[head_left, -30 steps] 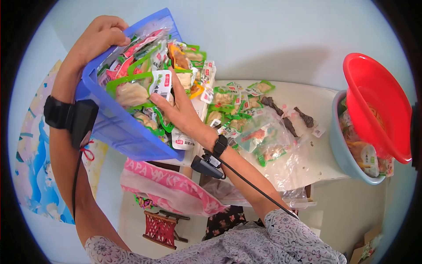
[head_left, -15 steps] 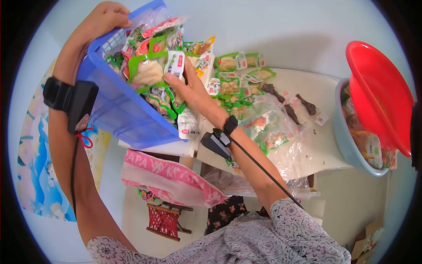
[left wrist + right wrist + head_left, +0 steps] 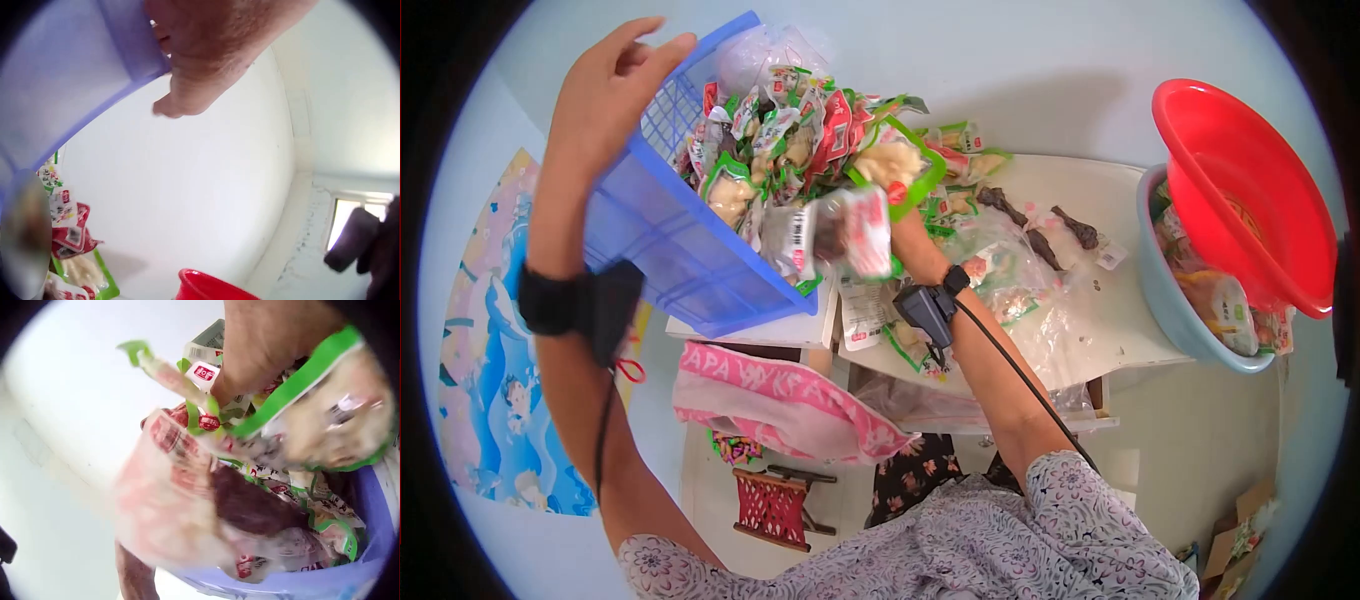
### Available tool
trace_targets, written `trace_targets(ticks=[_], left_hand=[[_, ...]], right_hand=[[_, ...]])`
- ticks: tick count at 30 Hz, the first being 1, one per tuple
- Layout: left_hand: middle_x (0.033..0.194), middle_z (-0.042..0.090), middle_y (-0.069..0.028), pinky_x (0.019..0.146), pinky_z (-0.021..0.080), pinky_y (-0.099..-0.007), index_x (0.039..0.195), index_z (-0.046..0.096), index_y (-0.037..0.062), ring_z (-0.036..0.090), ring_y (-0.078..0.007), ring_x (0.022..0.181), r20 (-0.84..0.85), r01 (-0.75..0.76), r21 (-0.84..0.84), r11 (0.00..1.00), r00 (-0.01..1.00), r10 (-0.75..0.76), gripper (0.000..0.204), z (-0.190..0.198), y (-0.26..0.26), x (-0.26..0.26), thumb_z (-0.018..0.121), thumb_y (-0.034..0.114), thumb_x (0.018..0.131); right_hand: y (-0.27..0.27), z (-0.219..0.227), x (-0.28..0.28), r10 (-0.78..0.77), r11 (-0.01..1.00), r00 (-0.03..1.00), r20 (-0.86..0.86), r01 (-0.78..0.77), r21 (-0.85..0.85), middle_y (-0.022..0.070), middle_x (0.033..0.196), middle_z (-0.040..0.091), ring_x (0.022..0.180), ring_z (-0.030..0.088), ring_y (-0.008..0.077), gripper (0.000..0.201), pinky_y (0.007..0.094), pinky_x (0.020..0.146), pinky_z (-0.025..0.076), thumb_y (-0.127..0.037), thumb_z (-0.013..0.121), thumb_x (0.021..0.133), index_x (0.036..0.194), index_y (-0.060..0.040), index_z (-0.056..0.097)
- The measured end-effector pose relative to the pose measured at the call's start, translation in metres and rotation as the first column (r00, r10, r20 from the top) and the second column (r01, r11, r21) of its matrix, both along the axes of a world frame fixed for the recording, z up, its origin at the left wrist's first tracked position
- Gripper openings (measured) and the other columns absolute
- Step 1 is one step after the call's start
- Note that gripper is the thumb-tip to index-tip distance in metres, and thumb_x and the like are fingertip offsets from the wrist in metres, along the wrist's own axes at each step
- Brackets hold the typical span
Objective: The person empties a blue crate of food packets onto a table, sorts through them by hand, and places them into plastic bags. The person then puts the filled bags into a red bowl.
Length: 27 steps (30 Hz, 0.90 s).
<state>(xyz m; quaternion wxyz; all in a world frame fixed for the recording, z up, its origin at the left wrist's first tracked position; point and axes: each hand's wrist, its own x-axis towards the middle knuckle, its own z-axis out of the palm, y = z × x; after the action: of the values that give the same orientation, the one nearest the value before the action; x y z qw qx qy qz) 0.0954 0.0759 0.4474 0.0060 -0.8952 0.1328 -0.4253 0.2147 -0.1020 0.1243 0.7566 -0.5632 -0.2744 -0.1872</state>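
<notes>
A blue plastic basket (image 3: 685, 245) stands tilted at the upper left, heaped with vacuum-sealed snack packets (image 3: 795, 150). My left hand (image 3: 605, 95) is at its far-left rim, fingers and thumb spread apart; in the left wrist view the thumb stands free of the rim. My right hand (image 3: 265, 347) reaches into the packets at the basket's right side. Its fingers are hidden behind them, so I cannot tell what it grips. A green-edged packet (image 3: 890, 165) lies over that hand, and a blurred red-and-white packet (image 3: 830, 235) hangs before it.
Loose packets, a clear plastic bag (image 3: 1010, 265) and dark bone-shaped pieces (image 3: 1075, 228) lie on the white table (image 3: 1100, 335). At right, a red basin (image 3: 1245, 190) leans in a light-blue basin (image 3: 1165, 290) holding packets. A pink towel (image 3: 790, 405) hangs in front; a small stool (image 3: 772, 510) stands below.
My left hand has loosened from the basket rim, its fingers spreading. My right hand has moved right, and the packets near it have shifted and tumbled. The large packet it held earlier is no longer distinct.
</notes>
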Motion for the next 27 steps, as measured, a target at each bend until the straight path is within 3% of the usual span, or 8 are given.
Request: trace_targets(ticks=[4,9,11,14,16,20,23,27], left_hand=[[0.118,0.073,-0.0126,0.092,0.052,-0.0382,0.121,0.07,0.0028,0.068,-0.0318,0.105,0.536,0.237,0.287,0.928,0.764,-0.36,0.041,-0.076,-0.043,-0.055,0.081,0.022,0.087],[0.148,0.055,-0.011,0.12,0.035,-0.0547,0.143,0.059,0.0132,0.047,-0.0315,0.143,-0.174,0.527,0.225,0.82,0.85,-0.498,0.07,-0.242,-0.091,-0.087,0.084,0.026,0.079],[0.158,0.044,-0.0137,0.123,0.028,-0.0564,0.15,0.054,0.0152,0.036,-0.0346,0.15,-0.323,0.479,0.162,0.863,0.852,-0.412,0.079,-0.277,-0.095,-0.078,0.084,0.032,0.079],[0.164,0.036,-0.0176,0.125,0.021,-0.0579,0.15,0.054,0.0156,0.028,-0.039,0.154,-0.414,0.412,0.105,0.905,0.846,-0.337,0.077,-0.301,-0.099,-0.064,0.082,0.038,0.082],[0.165,0.033,-0.0176,0.126,0.02,-0.0584,0.152,0.052,0.0169,0.025,-0.0394,0.155,-0.417,0.392,0.115,0.913,0.853,-0.314,0.08,-0.305,-0.105,-0.055,0.081,0.04,0.082],[0.165,0.034,-0.0178,0.128,0.015,-0.0555,0.154,0.049,0.0165,0.022,-0.0403,0.155,-0.49,0.379,0.124,0.917,0.827,-0.276,0.081,-0.315,-0.101,-0.035,0.078,0.045,0.084],[0.163,0.036,-0.0174,0.129,0.013,-0.0547,0.156,0.047,0.0161,0.021,-0.0416,0.155,-0.478,0.372,0.136,0.918,0.837,-0.268,0.084,-0.316,-0.103,-0.029,0.079,0.045,0.084],[0.164,0.037,-0.0177,0.129,0.012,-0.0545,0.158,0.043,0.0142,0.022,-0.0426,0.155,-0.481,0.348,0.222,0.911,0.851,-0.208,0.086,-0.313,-0.106,-0.01,0.077,0.045,0.085]], right_hand=[[-0.003,-0.038,0.023,-0.37,0.9,0.842,0.392,0.43,-0.075,0.0135,0.121,0.063,0.107,0.06,0.0283,0.029,0.0387,0.092,0.051,-0.01,0.055,0.1,0.128,-0.0023,0.058],[-0.023,-0.021,0.048,-0.183,0.983,0.983,-0.021,0.183,0.002,0.0111,0.118,0.062,0.106,0.057,0.0252,0.024,0.0369,0.097,0.046,-0.015,0.049,0.106,0.124,-0.0008,0.055],[-0.026,-0.007,0.038,0.094,0.914,0.94,-0.328,0.049,0.403,0.0175,0.118,0.065,0.106,0.063,0.0305,0.026,0.0405,0.093,0.05,-0.01,0.058,0.099,0.122,0.0015,0.057],[-0.059,-0.042,0.041,-0.337,0.722,0.828,0.448,0.532,-0.442,0.0252,0.113,0.068,0.109,0.065,0.0416,0.031,0.0458,0.09,0.052,0.0,0.064,0.086,0.117,0.0036,0.061],[-0.055,-0.096,0.122,-0.055,0.93,0.978,0.203,0.124,-0.347,0.0277,0.106,0.069,0.108,0.062,0.0493,0.036,0.0488,0.086,0.053,0.007,0.063,0.077,0.112,0.0049,0.063],[-0.117,-0.035,0.061,-0.159,0.803,0.972,0.175,0.231,-0.55,0.0273,0.103,0.07,0.096,0.067,0.0463,0.027,0.0491,0.079,0.054,-0.01,0.068,0.084,0.107,0.0043,0.065],[-0.135,-0.009,0.042,-0.195,0.877,0.845,-0.498,-0.078,-0.474,0.0274,0.1,0.072,0.095,0.07,0.0426,0.036,0.0483,0.082,0.055,-0.029,0.065,0.092,0.107,0.0044,0.068],[-0.173,-0.021,0.04,-0.393,0.565,0.918,-0.05,0.198,-0.801,0.0274,0.095,0.072,0.09,0.07,0.0423,0.037,0.0487,0.08,0.054,-0.03,0.062,0.094,0.108,0.0029,0.07]])
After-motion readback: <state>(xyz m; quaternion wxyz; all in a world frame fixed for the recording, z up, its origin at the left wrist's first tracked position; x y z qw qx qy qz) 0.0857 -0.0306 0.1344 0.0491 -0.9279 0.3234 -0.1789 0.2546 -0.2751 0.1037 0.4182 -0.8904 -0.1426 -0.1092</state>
